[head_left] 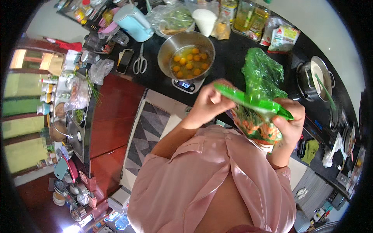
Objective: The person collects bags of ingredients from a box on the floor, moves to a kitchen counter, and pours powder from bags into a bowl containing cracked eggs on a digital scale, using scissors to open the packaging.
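Observation:
In front of my chest I hold a food pouch (254, 126) with a green top edge and orange and green food pictured or showing on its front. My left hand (215, 99) is closed in a pinch on the left end of that green edge. Fingers of my right hand (289, 120) are closed round the pouch's right side, thumb on the front. Just beyond it lies a crumpled green plastic bag (264, 72) on the counter. A metal bowl (165, 64) with several cracked eggs (190, 62) in it sits on a kitchen scale (188, 86) with a lit display.
Scissors (140, 64) and a phone (124, 61) lie left of the bowl. A light-blue kettle (134, 23), bagged greens (173, 17) and oil bottles (251, 19) line the back of the black counter. At right, a pot (316, 79) with a green-handled utensil stands on the stove.

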Action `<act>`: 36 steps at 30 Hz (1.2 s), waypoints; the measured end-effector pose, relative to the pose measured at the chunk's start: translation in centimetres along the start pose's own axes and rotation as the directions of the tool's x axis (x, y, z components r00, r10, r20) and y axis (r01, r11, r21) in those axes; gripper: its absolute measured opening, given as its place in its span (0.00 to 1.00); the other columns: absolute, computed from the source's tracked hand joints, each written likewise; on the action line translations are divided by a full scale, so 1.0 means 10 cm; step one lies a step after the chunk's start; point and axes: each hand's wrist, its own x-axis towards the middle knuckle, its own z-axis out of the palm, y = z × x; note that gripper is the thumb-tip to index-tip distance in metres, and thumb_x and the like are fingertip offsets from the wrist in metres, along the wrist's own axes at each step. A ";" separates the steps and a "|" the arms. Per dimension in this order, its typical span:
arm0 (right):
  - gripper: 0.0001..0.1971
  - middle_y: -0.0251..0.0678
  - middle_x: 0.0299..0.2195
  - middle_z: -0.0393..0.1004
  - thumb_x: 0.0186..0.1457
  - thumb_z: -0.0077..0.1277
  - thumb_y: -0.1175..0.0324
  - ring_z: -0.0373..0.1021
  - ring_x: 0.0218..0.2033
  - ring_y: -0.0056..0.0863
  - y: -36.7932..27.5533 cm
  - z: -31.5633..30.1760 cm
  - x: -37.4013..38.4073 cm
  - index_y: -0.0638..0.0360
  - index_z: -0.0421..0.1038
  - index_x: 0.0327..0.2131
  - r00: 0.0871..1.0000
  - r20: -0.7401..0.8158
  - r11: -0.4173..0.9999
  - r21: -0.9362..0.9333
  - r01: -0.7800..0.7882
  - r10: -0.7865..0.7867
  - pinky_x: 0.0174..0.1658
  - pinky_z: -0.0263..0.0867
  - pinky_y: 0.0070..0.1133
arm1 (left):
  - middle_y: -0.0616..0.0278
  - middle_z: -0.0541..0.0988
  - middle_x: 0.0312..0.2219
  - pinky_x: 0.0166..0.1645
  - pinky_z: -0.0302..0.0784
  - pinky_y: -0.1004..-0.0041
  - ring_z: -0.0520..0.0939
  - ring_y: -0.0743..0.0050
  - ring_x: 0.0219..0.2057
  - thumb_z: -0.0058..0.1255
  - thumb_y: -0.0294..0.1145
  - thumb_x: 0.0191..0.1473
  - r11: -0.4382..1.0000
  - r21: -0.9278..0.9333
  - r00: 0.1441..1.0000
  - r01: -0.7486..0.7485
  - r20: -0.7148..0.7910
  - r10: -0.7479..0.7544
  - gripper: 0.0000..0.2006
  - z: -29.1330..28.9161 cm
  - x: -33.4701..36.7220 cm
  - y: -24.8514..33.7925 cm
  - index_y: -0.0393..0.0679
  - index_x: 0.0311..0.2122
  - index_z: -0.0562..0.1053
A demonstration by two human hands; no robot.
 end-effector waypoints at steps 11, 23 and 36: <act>0.09 0.47 0.20 0.73 0.37 0.58 0.73 0.70 0.19 0.31 0.15 1.14 0.63 0.70 0.74 0.23 0.947 0.319 0.998 -0.048 0.046 -0.028 0.23 0.64 0.21 | 0.64 0.78 0.22 0.26 0.68 0.81 0.76 0.83 0.22 0.56 0.23 0.44 0.960 0.276 0.995 -0.044 0.095 0.018 0.06 -1.43 -0.40 1.05 0.35 0.30 0.75; 0.09 0.37 0.19 0.68 0.52 0.48 0.72 0.63 0.19 0.21 0.93 4.07 1.94 0.69 0.70 0.24 0.999 0.010 0.998 0.046 0.036 -0.037 0.23 0.57 0.19 | 0.59 0.66 0.48 0.52 0.64 0.66 0.67 0.66 0.50 0.44 0.68 0.41 0.951 0.120 0.958 0.285 -0.048 -0.281 0.45 -4.80 -1.21 0.48 0.40 0.55 0.55; 0.20 0.39 0.35 0.72 0.58 0.38 0.57 0.69 0.35 0.26 1.92 4.63 2.43 0.64 0.67 0.44 0.985 0.017 0.956 0.239 -0.169 0.169 0.39 0.64 0.19 | 0.61 0.64 0.50 0.54 0.62 0.59 0.66 0.61 0.50 0.23 0.61 0.55 0.960 -0.230 0.882 0.162 -0.403 -0.245 0.31 -5.55 -1.02 0.55 0.51 0.57 0.53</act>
